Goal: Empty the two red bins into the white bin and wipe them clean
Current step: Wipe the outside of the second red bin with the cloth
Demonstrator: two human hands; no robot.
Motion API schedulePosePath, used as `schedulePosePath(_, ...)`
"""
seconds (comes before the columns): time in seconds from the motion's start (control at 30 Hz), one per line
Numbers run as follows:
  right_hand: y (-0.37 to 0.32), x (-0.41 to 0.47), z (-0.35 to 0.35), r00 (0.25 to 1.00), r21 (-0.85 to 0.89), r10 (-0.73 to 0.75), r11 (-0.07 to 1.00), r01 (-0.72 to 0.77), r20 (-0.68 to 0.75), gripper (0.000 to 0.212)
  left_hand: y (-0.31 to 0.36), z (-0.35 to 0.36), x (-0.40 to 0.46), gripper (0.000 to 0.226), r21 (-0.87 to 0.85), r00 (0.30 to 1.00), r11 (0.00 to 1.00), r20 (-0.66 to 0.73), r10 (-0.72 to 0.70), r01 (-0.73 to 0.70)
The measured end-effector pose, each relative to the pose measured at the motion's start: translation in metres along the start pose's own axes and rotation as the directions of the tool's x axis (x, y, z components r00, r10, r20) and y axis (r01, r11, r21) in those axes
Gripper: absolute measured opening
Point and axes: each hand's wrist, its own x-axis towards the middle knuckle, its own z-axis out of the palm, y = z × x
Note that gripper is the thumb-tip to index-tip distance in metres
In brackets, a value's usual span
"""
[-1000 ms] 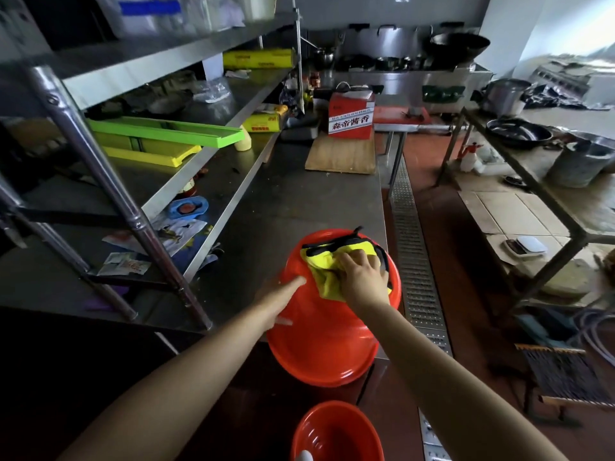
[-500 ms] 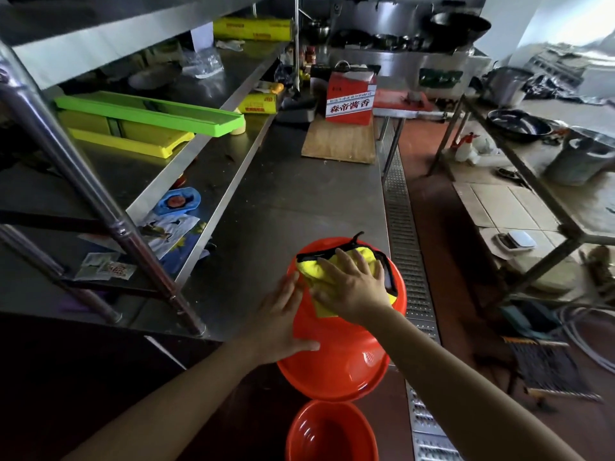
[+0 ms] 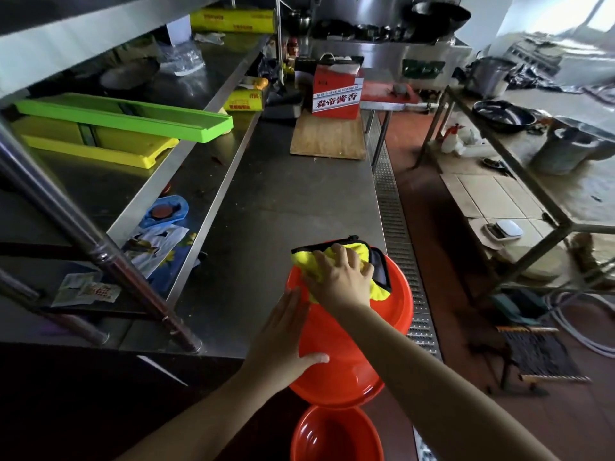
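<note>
Wiping the large round red plastic bin point(image 3: 352, 331), lying at the desk point(image 3: 283, 211) edge in the lower centre. Pressing the yellow cloth point(image 3: 307, 262) with the right hand point(image 3: 339, 277), fingers spread. Steadying the left side with the flat left hand point(image 3: 283, 341). Showing nothing inside the second, smaller red bin point(image 3: 336, 437), directly below.

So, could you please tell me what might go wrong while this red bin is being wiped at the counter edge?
1. The red bin overhangs the steel counter's near edge, steadied only by the flat left hand; a hard push from the right hand could tip it off.
2. It might then drop onto the second red bin below.
3. The yellow cloth could slip off the rim.
</note>
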Motion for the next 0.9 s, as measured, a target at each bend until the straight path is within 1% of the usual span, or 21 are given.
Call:
schedulePosePath(0.07, 0.001, 0.003, -0.002, 1.000, -0.022, -0.031, 0.999, 0.030, -0.004, 0.053, 0.000, -0.001, -0.001, 0.116, 0.060, 1.000, 0.998, 0.007, 0.005, -0.005)
schedulePosePath(0.13, 0.008, 0.007, -0.005, 0.999, -0.041, -0.054, 0.998, 0.054, -0.001, 0.046, 0.000, -0.001, -0.001, 0.116, 0.131, 1.000, 0.991, -0.023, 0.019, -0.016)
schedulePosePath(0.17, 0.014, 0.011, -0.008, 0.999, -0.050, -0.042, 0.998, 0.043, 0.005, 0.045, 0.000, -0.002, -0.001, 0.115, 0.148, 0.998, 0.989, -0.043, 0.034, -0.028)
schedulePosePath(0.23, 0.027, 0.021, -0.013, 0.999, -0.065, 0.030, 0.997, -0.029, 0.016, 0.044, -0.001, -0.001, 0.000, 0.110, 0.160, 0.993, 0.985, -0.085, 0.076, -0.062)
schedulePosePath(0.33, 0.045, 0.030, -0.019, 0.992, -0.099, 0.127, 0.987, -0.125, 0.019, 0.041, -0.003, 0.000, 0.001, 0.110, 0.171, 0.991, 0.982, -0.092, 0.102, -0.085)
schedulePosePath(0.43, 0.057, 0.028, -0.019, 0.983, -0.126, 0.186, 0.975, -0.184, 0.001, 0.040, -0.002, 0.001, 0.000, 0.110, 0.163, 0.993, 0.983, -0.074, 0.094, -0.081)
schedulePosePath(0.53, 0.062, 0.023, -0.019, 0.977, -0.113, 0.210, 0.971, -0.211, -0.019, 0.038, -0.003, 0.003, 0.000, 0.109, 0.103, 0.995, 0.991, -0.043, 0.089, -0.084)
schedulePosePath(0.6, 0.054, 0.022, -0.019, 0.979, -0.096, 0.204, 0.974, -0.204, -0.015, 0.037, -0.005, 0.004, 0.001, 0.107, 0.073, 0.995, 0.994, -0.039, 0.089, -0.086)
schedulePosePath(0.7, 0.024, 0.021, -0.017, 0.987, -0.085, 0.161, 0.984, -0.160, 0.012, 0.043, -0.004, 0.005, 0.005, 0.106, 0.056, 0.995, 0.995, -0.056, 0.086, -0.083)
schedulePosePath(0.83, -0.006, 0.021, -0.018, 0.993, -0.061, 0.063, 0.997, -0.057, 0.096, 0.049, -0.003, 0.011, 0.007, 0.110, 0.062, 0.997, 0.997, -0.061, 0.047, -0.044)
schedulePosePath(0.9, -0.012, 0.013, -0.018, 0.994, -0.041, -0.010, 0.999, 0.015, 0.109, 0.052, -0.001, 0.013, 0.006, 0.113, 0.093, 0.997, 0.995, -0.066, 0.033, -0.026)
